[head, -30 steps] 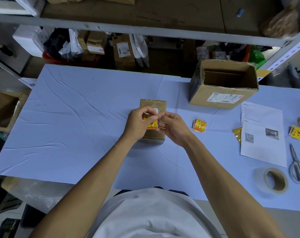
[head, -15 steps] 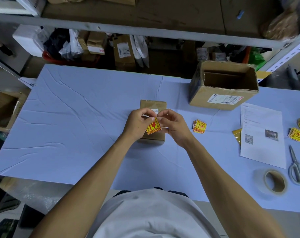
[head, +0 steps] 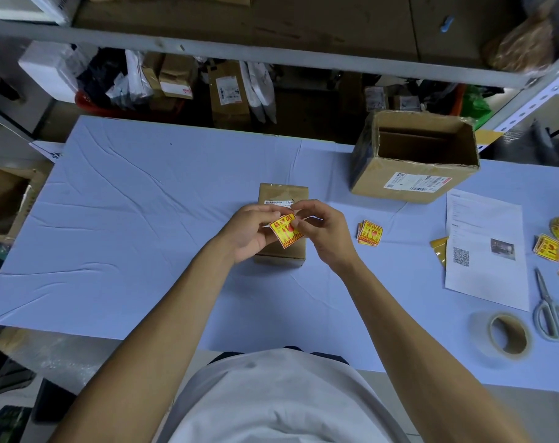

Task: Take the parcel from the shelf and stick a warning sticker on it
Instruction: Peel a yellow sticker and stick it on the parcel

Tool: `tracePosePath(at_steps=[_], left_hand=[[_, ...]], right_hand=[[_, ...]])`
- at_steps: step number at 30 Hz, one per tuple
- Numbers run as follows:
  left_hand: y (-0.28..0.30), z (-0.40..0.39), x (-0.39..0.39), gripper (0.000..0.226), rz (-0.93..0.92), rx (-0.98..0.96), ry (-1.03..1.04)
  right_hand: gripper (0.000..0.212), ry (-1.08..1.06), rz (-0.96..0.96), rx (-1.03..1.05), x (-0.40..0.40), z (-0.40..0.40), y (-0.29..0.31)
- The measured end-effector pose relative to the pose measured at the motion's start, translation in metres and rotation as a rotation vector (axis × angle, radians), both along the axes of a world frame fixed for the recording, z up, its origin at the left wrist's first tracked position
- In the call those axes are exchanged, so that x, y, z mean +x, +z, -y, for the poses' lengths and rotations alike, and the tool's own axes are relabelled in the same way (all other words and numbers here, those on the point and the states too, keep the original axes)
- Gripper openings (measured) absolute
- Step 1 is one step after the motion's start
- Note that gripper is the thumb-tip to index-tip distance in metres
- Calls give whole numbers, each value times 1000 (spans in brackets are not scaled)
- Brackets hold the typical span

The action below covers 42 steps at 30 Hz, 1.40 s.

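A small brown cardboard parcel (head: 283, 193) lies flat in the middle of the blue-covered table (head: 128, 219). Just above it I hold a yellow and red warning sticker (head: 285, 230), tilted. My left hand (head: 251, 233) pinches the sticker's left side. My right hand (head: 323, 230) pinches its upper right corner with thumb and fingers. Both hands cover the near half of the parcel.
A small stack of the same stickers (head: 370, 233) lies to the right of the parcel. An open cardboard box (head: 415, 155), a printed sheet (head: 486, 247), more stickers (head: 548, 247), scissors (head: 551, 310) and a tape roll (head: 508, 335) sit at the right. Shelves with parcels (head: 228, 94) stand behind the table.
The sticker has tilted and come a little lower and nearer to me. My fingers have shifted on its edges. The parcel has not moved.
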<state>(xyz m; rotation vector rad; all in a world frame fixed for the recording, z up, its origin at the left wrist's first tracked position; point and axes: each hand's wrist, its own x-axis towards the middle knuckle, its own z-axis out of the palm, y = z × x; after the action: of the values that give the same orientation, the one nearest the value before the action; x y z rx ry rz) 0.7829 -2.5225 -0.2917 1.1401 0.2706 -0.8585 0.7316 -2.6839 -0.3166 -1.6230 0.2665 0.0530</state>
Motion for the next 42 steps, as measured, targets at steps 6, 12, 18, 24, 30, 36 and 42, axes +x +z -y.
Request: tracePosePath(at_steps=[6, 12, 18, 24, 30, 36, 42], left_hand=[[2, 1, 1, 24, -73, -61, 26], [2, -1, 2, 20, 46, 38, -37], [-4, 2, -3, 19, 353, 266, -118], [-9, 3, -8, 24, 634, 462, -197], [-5, 2, 0, 20, 738, 597, -264], [-1, 2, 11, 10, 373, 272, -263], [-1, 1, 12, 11, 409, 326, -265]], right_hand=[[23, -37, 82, -116, 0, -2, -2], [26, -50, 148, -130, 2, -2, -4], [8, -91, 34, -65, 3, 1, -4], [13, -85, 12, -149, 3, 4, -9], [7, -55, -25, -114, 0, 5, -8], [18, 75, 85, -20, -1, 11, -3], [20, 109, 38, -21, 2, 13, -3]])
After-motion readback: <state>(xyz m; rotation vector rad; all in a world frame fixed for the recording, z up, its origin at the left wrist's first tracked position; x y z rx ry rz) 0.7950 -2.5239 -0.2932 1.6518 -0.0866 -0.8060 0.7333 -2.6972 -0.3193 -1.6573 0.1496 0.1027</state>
